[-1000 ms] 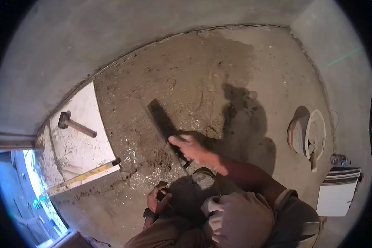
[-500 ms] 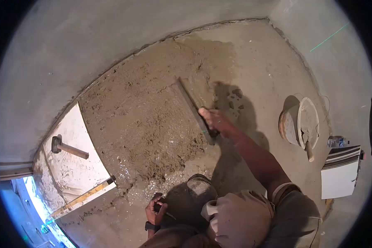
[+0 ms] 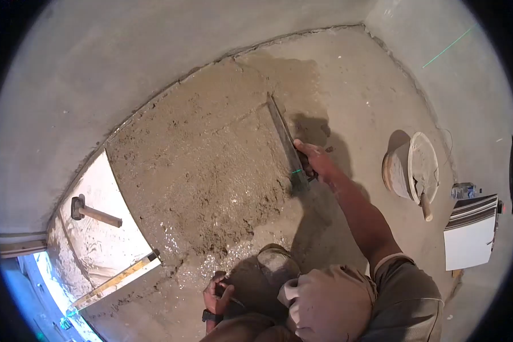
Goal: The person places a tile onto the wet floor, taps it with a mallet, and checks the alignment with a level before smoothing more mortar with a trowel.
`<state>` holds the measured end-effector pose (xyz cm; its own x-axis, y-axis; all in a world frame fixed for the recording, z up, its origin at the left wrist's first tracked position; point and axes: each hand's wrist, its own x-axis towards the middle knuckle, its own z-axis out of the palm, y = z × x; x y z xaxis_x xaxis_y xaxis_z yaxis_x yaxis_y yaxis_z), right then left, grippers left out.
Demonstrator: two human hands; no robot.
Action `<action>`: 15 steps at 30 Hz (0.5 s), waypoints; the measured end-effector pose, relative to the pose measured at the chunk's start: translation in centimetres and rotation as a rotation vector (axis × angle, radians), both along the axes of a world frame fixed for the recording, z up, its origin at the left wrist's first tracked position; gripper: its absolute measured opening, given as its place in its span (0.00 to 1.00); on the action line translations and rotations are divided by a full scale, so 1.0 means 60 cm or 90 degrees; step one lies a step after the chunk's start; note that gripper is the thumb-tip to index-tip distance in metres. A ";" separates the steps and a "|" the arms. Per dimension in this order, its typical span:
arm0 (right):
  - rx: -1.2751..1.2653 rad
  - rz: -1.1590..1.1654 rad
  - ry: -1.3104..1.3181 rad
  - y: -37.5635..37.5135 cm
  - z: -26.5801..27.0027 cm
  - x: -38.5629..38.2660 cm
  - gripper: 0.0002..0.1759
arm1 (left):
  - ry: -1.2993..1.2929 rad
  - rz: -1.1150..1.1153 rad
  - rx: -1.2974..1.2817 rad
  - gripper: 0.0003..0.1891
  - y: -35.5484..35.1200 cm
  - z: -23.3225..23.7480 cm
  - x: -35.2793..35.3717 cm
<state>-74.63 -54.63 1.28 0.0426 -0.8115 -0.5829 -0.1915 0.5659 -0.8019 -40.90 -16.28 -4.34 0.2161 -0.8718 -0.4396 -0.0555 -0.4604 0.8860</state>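
We see the right hand (image 3: 317, 161) grasping a long trowel (image 3: 285, 137) at wet mortar (image 3: 211, 162); near side, left hand (image 3: 215, 295) shadowed, its grip we cannot tell.

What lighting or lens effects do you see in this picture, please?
Head view: fisheye distortion bows the wall and blackens the corners; glints speckle the wet floor mix; bluish light blown out at lower left; dark shadow beside the right hand.
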 end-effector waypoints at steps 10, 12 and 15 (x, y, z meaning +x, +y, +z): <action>-0.074 0.082 -0.047 -0.014 0.024 0.017 0.29 | -0.046 -0.028 0.029 0.22 0.007 -0.002 0.006; -0.093 0.103 -0.094 -0.015 0.034 0.049 0.29 | -0.111 -0.057 0.038 0.23 0.010 -0.013 0.011; 0.036 0.163 -0.084 0.008 0.025 0.137 0.25 | -0.117 -0.069 0.010 0.20 -0.009 0.008 0.001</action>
<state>-66.39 -54.15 2.77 0.3206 -0.7308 -0.6026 -0.2298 0.5572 -0.7979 -40.83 -16.85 -3.83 0.1995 -0.8876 -0.4153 -0.2661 -0.4569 0.8488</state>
